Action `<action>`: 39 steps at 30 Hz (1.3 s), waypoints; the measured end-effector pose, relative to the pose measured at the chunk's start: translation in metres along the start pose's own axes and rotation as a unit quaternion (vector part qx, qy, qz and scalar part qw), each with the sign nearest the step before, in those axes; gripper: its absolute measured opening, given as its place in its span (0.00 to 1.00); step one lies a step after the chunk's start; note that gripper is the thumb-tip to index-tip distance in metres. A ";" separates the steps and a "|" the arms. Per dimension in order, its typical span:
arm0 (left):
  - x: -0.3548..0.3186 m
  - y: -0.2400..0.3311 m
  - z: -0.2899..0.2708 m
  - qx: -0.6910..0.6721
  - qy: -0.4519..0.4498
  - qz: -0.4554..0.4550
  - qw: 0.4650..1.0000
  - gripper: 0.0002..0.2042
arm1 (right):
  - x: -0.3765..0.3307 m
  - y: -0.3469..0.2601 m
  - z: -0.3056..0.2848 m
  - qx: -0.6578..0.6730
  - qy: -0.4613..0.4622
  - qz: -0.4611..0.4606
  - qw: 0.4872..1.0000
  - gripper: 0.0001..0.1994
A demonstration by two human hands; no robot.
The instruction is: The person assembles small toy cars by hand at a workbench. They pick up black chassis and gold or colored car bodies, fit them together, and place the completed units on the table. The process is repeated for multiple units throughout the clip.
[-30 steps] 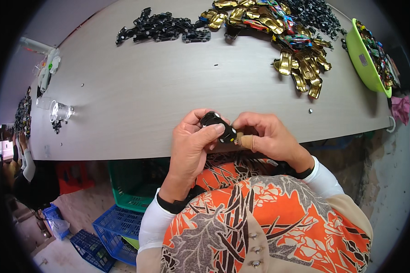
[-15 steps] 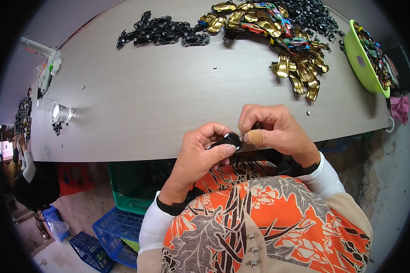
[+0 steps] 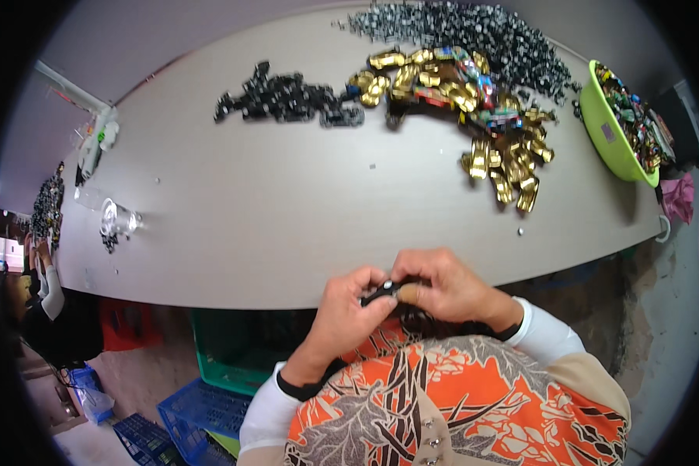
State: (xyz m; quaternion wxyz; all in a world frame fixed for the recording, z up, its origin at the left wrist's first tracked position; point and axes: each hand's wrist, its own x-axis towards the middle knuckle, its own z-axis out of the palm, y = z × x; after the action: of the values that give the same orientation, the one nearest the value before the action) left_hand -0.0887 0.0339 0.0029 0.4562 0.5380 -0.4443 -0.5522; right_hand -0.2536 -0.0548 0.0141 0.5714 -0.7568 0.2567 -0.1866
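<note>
Black small part (image 3: 382, 292) betw. both hands, long axis left-right.

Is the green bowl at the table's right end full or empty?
Full: the green bowl holds small mixed-colour parts heaped up to its rim.

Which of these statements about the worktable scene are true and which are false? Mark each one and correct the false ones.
1. Both hands hold one small black part. True.
2. The green bowl sits at the table's left end. False: it is at the right end.
3. Gold pieces lie in a heap on the table. True.
4. The left hand rests flat on the table. False: it grips the part at the table's near edge, against the right hand.
</note>
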 end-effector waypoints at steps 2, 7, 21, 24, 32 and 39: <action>-0.005 -0.001 -0.009 0.026 -0.010 -0.002 1.000 0.10 | 0.005 -0.002 0.003 -0.002 -0.025 0.003 1.000 0.06; -0.038 0.024 -0.039 0.142 0.015 -0.034 0.989 0.10 | 0.035 -0.017 -0.020 -0.046 -0.148 -0.011 0.988 0.08; -0.017 0.061 -0.089 0.438 0.126 0.076 0.887 0.10 | 0.126 0.031 -0.083 -0.225 0.160 -0.075 0.958 0.05; 0.059 0.062 -0.087 0.437 0.116 0.187 0.872 0.10 | 0.100 0.010 -0.078 0.133 0.135 0.015 0.982 0.04; 0.183 0.039 -0.061 0.624 0.145 0.195 0.743 0.08 | 0.050 0.034 -0.078 0.090 0.222 0.087 0.967 0.04; 0.155 0.033 -0.064 0.616 0.187 0.188 0.742 0.03 | 0.043 0.028 -0.072 -0.252 0.265 -0.048 0.930 0.06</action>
State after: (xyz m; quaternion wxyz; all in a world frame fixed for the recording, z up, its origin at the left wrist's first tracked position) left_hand -0.0250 -0.1247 0.0041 0.1938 0.6996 -0.6859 0.0502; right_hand -0.2652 -0.1418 0.0069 0.2639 -0.8104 0.4002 -0.3369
